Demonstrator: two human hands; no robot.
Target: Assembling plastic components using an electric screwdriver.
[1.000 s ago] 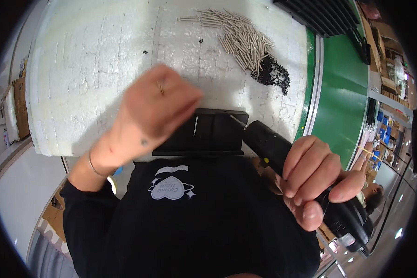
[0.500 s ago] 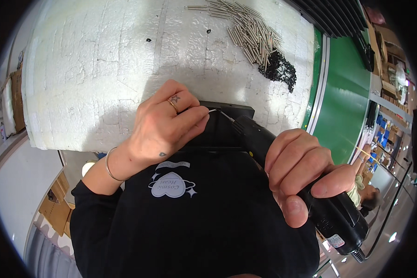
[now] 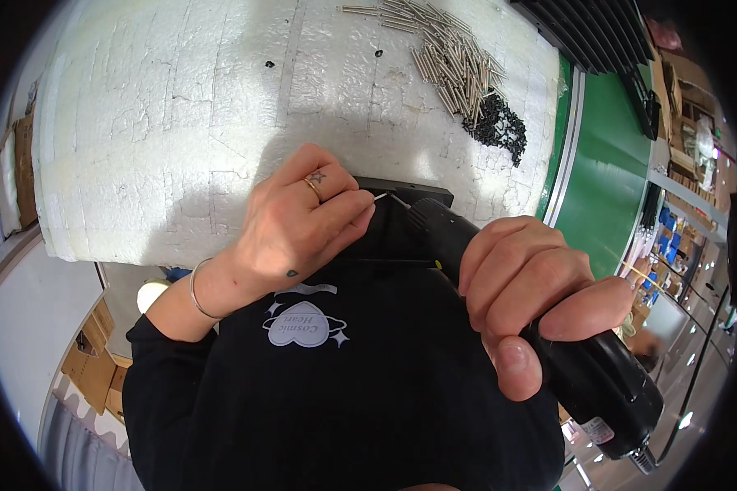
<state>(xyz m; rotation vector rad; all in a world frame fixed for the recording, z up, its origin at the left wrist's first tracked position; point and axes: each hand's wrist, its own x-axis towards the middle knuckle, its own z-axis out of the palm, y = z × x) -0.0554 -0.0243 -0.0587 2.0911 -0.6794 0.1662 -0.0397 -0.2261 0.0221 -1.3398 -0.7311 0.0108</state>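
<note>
My right hand (image 3: 540, 299) is wrapped round a black electric screwdriver (image 3: 602, 393), its cord leaving the rear end at the lower right. The driver's thin bit (image 3: 400, 200) points up and left toward my left fingertips. My left hand (image 3: 303, 217) is closed, thumb and finger pinching a slim silvery pin (image 3: 379, 196), most of it hidden by the fingers. Only a small space separates the pin's end from the bit's tip; whether a tiny screw sits there I cannot tell. Beneath both lies a flat black part (image 3: 434, 195) with a raised edge, close to my body.
White foam sheeting (image 3: 188, 106) covers the work surface. A pile of silvery metal pins (image 3: 458, 74) lies at the far right, touching a heap of small black screws (image 3: 497, 135). Black finned parts (image 3: 590, 41) stand on the green table (image 3: 602, 164). Two black bits lie far off.
The screwdriver's rear end has shifted slightly down and right, with my right hand turning a little. My left hand has moved marginally right, still pinching the pin.
</note>
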